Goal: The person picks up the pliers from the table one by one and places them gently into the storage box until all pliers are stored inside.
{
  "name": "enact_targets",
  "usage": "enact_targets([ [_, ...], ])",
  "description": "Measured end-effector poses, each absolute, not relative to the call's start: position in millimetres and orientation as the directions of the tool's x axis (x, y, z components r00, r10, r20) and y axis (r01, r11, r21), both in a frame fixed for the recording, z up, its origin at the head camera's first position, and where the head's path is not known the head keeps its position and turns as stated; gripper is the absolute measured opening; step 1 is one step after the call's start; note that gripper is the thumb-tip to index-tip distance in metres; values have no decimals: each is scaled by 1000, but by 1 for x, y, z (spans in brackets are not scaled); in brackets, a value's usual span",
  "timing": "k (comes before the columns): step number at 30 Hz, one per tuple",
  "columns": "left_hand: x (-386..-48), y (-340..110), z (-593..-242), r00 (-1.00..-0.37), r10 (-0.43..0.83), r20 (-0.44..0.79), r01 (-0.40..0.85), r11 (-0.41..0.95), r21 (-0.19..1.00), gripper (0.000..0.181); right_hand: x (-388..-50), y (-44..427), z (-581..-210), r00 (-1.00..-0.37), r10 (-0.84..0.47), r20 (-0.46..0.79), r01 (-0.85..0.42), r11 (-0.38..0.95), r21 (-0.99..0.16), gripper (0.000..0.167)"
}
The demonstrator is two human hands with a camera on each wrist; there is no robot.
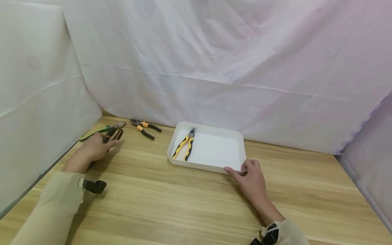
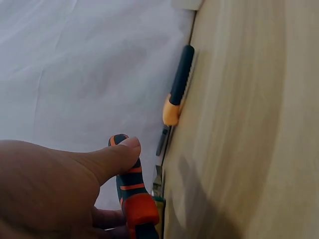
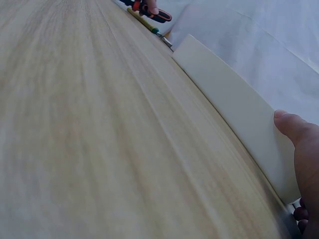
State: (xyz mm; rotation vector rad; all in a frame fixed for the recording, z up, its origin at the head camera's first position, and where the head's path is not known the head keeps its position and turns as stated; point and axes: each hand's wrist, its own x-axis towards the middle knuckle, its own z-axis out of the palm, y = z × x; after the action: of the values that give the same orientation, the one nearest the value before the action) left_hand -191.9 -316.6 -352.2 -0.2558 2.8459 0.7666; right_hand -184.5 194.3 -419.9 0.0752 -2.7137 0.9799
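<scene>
My left hand (image 1: pixel 93 148) grips pliers (image 2: pixel 130 181) with black and orange handles, raised a little over the table at the far left. Its thumb presses one handle in the left wrist view; the pliers' head is mostly hidden. Just beyond lie green-handled pliers (image 1: pixel 120 125). Over at the centre, a shallow white tray (image 1: pixel 217 147) holds yellow-and-black pliers (image 1: pixel 191 140) along its left side. The near right corner of that tray is pinched by my right hand (image 1: pixel 254 179), thumb outside on the wall (image 3: pixel 234 104) and fingers around the corner.
Another pair of pliers (image 1: pixel 142 126), with orange and black handles, lies spread near the back between the green-handled pair and the tray. White cloth (image 1: pixel 196 61) hangs along the back and sides of the wooden table (image 1: pixel 171 204).
</scene>
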Motion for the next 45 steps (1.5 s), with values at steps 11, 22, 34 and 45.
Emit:
enact_targets([
  [11,-204,-282,-337,-982,-53,-182,-154,784,601,54,-185,196,-421,-965,41,259,-135,770,-623,59],
  [22,-212,-251,-318,-992,-44,-116,-108,756,645,60,-185,196,-421,-967,46,252,-126,770,-625,59],
  [34,-220,-211,-303,-995,-84,-45,-93,760,644,60,-183,197,-422,-968,50,244,-121,761,-637,59],
  [45,-235,-167,-299,-994,-107,-27,-90,638,765,64,-182,197,-421,-968,52,247,-119,767,-630,58],
])
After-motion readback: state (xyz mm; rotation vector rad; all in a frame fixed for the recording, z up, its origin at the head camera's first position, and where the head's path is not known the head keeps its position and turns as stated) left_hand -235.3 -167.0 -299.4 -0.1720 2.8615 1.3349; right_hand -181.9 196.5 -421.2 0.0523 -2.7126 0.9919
